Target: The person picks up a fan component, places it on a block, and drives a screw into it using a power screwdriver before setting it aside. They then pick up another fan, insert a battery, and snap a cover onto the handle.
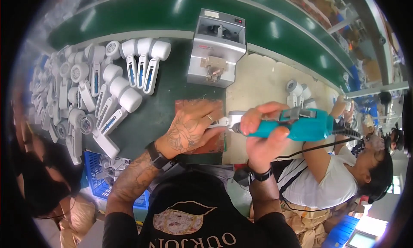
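In my right hand (266, 140) is a teal electric screwdriver (316, 127), held level with its tip pointing left and a dark cable off its rear end. My fingers and thumb wrap round its body. Its tip meets a small white-and-grey appliance (221, 122) with a slim handle, much of it covered by my hands. Over a red mat (202, 151), my left hand (187, 130) lies with its fingers closed on that handle, steadying it. A dark watch band (157, 156) circles my left wrist.
Many similar white-and-grey appliances (118, 93) crowd the bench at left; a few more (297, 90) lie at right. A grey machine (217, 50) stands ahead. Below the bench at left is a blue crate (94, 179). A co-worker in a white shirt (318, 185) is close on my right.
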The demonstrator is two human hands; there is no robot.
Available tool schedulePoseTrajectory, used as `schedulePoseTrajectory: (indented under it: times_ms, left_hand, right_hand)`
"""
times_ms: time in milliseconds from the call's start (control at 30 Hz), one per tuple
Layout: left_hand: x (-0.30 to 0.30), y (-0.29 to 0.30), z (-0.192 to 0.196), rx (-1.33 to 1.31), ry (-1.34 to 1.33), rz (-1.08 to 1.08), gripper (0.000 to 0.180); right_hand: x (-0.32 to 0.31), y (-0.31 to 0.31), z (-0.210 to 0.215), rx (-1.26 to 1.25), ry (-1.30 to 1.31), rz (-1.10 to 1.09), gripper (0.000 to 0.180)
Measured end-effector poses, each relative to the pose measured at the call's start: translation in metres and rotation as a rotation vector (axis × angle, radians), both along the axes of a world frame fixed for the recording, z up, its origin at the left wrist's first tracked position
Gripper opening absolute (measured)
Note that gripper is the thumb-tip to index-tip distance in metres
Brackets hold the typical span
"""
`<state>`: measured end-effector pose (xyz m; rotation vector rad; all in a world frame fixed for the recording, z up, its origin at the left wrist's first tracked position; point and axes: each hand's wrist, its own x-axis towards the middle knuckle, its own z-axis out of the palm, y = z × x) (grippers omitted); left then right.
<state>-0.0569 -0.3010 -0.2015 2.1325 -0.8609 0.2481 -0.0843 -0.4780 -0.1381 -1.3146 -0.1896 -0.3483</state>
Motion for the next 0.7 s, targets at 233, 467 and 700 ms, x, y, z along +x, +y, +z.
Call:
schedulePoseTrajectory:
  times_ms: [233,467,700]
  left_hand:
    - [0.012,0.01,0.002,0.048,0.094,-0.072,0.033]
    - [0.015,0.015,0.002,0.03,-0.017,-0.026,0.038]
    - [0.016,0.017,-0.009,0.038,-0.046,-0.001,0.046]
  right_hand:
    - [0.038,0.017,0.002,-0.035,-0.069,0.039,0.072]
    - [0.109,0.034,0.005,-0.111,-0.121,-0.103,0.047]
    - [0.133,0.055,-0.011,-0.202,-0.134,-0.051,0.03]
